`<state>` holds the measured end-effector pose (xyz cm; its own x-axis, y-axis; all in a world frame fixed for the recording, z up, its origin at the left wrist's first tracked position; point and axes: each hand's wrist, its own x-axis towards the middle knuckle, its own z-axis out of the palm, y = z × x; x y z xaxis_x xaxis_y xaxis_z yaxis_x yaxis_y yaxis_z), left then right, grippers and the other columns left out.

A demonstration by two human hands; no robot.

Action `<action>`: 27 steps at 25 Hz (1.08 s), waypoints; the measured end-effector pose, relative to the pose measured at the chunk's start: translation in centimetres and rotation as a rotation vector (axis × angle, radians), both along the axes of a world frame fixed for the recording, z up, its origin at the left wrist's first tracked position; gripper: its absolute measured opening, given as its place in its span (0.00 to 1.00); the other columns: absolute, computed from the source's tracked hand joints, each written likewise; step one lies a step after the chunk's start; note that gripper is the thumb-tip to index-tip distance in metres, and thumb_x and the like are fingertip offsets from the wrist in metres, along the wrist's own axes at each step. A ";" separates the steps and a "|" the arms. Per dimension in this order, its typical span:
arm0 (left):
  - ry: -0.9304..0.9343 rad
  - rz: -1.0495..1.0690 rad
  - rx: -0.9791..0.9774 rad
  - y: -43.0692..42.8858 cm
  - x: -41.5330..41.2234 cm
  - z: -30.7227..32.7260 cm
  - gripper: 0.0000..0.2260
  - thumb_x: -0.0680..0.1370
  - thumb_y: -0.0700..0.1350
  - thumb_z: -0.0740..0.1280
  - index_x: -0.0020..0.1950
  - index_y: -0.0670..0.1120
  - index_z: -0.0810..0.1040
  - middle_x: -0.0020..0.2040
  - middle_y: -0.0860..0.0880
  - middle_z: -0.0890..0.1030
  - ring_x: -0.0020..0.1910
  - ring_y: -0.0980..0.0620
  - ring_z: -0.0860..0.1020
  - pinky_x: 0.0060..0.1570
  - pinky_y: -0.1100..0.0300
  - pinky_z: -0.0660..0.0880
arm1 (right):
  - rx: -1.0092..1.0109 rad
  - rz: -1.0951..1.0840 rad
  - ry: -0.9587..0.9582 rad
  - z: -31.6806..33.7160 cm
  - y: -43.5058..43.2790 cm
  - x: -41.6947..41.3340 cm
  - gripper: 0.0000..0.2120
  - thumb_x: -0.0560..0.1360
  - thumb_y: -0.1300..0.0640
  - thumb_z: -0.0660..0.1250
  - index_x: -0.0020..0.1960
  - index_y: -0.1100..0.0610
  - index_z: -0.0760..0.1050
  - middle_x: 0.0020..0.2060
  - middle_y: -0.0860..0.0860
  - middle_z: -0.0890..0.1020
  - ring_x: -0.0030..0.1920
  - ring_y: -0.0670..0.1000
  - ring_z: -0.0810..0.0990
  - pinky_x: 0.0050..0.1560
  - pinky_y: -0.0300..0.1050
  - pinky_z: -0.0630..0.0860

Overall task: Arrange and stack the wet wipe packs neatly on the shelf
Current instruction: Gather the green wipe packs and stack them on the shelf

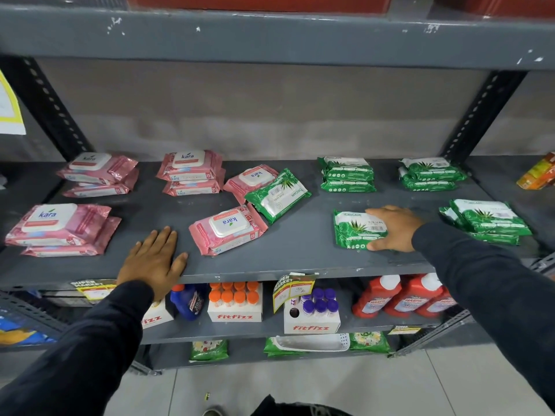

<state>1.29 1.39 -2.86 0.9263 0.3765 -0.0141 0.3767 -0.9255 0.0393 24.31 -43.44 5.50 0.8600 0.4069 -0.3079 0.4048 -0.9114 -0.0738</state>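
Pink Kara wet wipe packs lie in stacks of two on the grey shelf (300,253): front left (60,226), back left (96,172) and back middle (192,172). Two loose pink packs (228,228) (252,180) and a tilted green pack (277,195) lie askew in the middle. Green Origami stacks sit at the back (347,174) (429,174) and front right (486,220). My right hand (393,228) grips the right end of a single green pack (356,229). My left hand (153,259) rests flat, fingers spread, on bare shelf left of the loose pink pack.
An upper shelf beam (270,40) hangs overhead. Slotted uprights (51,106) (480,112) flank the bay. Orange packets (540,172) sit at the far right. Below are Fitfizz boxes (235,301), red bottles (402,295) and price tags (292,291).
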 end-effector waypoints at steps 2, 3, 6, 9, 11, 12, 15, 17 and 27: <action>0.005 0.000 0.002 0.0 0.0 0.0 0.37 0.72 0.65 0.37 0.77 0.48 0.50 0.79 0.49 0.51 0.77 0.48 0.49 0.74 0.49 0.48 | -0.003 0.000 -0.001 0.1 0.0 -0.1 0.46 0.67 0.39 0.73 0.77 0.47 0.54 0.76 0.53 0.60 0.74 0.57 0.60 0.72 0.51 0.59; 0.003 0.001 0.004 0.0 0.0 0.0 0.37 0.72 0.65 0.37 0.77 0.48 0.50 0.79 0.49 0.51 0.77 0.48 0.49 0.74 0.49 0.48 | -0.003 0.002 0.002 0.1 0.0 -0.1 0.46 0.67 0.40 0.73 0.77 0.47 0.54 0.76 0.53 0.60 0.75 0.57 0.59 0.72 0.50 0.59; -0.009 0.005 -0.002 0.0 0.0 0.0 0.37 0.72 0.65 0.37 0.77 0.48 0.51 0.79 0.49 0.51 0.77 0.48 0.50 0.74 0.49 0.49 | -0.009 0.001 0.037 0.3 0.0 -0.2 0.47 0.67 0.40 0.73 0.78 0.48 0.51 0.77 0.53 0.58 0.75 0.56 0.58 0.72 0.49 0.58; -0.004 0.012 -0.006 -0.1 0.1 0.0 0.37 0.72 0.65 0.37 0.77 0.48 0.50 0.79 0.49 0.51 0.77 0.49 0.49 0.75 0.50 0.48 | 0.057 -0.025 0.054 1.2 0.4 -0.2 0.51 0.66 0.39 0.73 0.78 0.48 0.47 0.77 0.53 0.56 0.76 0.56 0.57 0.73 0.52 0.59; -0.007 0.019 -0.013 -0.3 0.0 0.0 0.37 0.73 0.65 0.38 0.77 0.48 0.51 0.79 0.49 0.51 0.77 0.49 0.49 0.75 0.50 0.48 | 0.143 -0.027 0.007 2.2 1.8 0.5 0.49 0.68 0.40 0.73 0.78 0.49 0.47 0.77 0.54 0.57 0.76 0.57 0.58 0.73 0.54 0.61; -0.007 0.019 -0.015 -0.3 0.1 0.0 0.36 0.73 0.65 0.38 0.77 0.48 0.51 0.79 0.49 0.51 0.77 0.49 0.49 0.75 0.50 0.48 | 0.156 0.002 -0.027 2.7 2.8 1.0 0.47 0.69 0.42 0.72 0.78 0.50 0.49 0.77 0.55 0.57 0.75 0.57 0.58 0.73 0.54 0.62; -0.011 0.020 -0.014 -0.3 0.0 0.1 0.36 0.74 0.64 0.39 0.77 0.48 0.51 0.79 0.49 0.51 0.77 0.49 0.49 0.75 0.50 0.48 | 0.119 0.138 -0.098 3.3 7.3 1.6 0.40 0.71 0.47 0.71 0.77 0.50 0.54 0.76 0.55 0.59 0.75 0.57 0.60 0.72 0.53 0.64; -0.016 0.021 -0.013 -0.5 0.1 0.3 0.35 0.74 0.64 0.39 0.77 0.47 0.51 0.79 0.49 0.52 0.77 0.49 0.50 0.75 0.50 0.48 | 0.114 0.209 -0.114 3.4 10.8 1.4 0.39 0.71 0.50 0.71 0.77 0.50 0.55 0.76 0.55 0.61 0.75 0.57 0.60 0.72 0.54 0.64; -0.055 0.001 -0.021 -0.4 -0.1 0.3 0.35 0.73 0.64 0.40 0.77 0.48 0.52 0.79 0.51 0.52 0.77 0.49 0.49 0.75 0.50 0.48 | -0.260 0.644 -0.445 1.1 20.9 0.5 0.39 0.71 0.60 0.69 0.76 0.53 0.53 0.76 0.50 0.59 0.76 0.55 0.56 0.73 0.54 0.57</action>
<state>1.20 0.99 -2.60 0.9254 0.3779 0.0293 0.3747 -0.9237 0.0797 24.82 -22.53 6.55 0.5462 0.8248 -0.1460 0.7956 -0.4563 0.3984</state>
